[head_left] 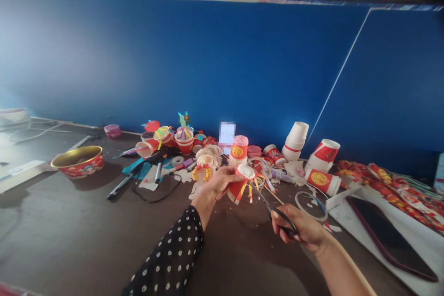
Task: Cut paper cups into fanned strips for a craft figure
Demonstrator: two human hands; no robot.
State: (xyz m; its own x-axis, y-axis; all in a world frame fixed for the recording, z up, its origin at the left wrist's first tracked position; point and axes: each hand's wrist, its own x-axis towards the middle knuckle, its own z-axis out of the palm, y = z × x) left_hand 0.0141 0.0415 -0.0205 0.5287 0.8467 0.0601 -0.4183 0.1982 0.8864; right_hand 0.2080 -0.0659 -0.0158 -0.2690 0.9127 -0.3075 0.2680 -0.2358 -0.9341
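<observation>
My left hand (pixel 221 182) grips a red paper cup (pixel 237 189) whose side is slit into hanging strips; its white base (pixel 246 171) faces up. Black-handled scissors (pixel 264 198) are in my right hand (pixel 301 225), fingers through the loops, and their blades reach the cut strips on the cup's right side. Just behind the cup stands another red paper cup (pixel 238 151) with a pink top. Left of my left hand lies a piece with curled yellow strips (pixel 202 173), below a ruffled cream paper shape (pixel 209 155).
A gold-lined red bowl (pixel 79 162) sits at left. Decorated cups (pixel 184 141), a black marker (pixel 158 171) and paper scraps lie across the middle. Stacked white cups (pixel 295 141), red cups (pixel 321 180) and a phone (pixel 391 238) on a white tray (pixel 421 240) are at right. A blue partition (pixel 194 64) stands behind.
</observation>
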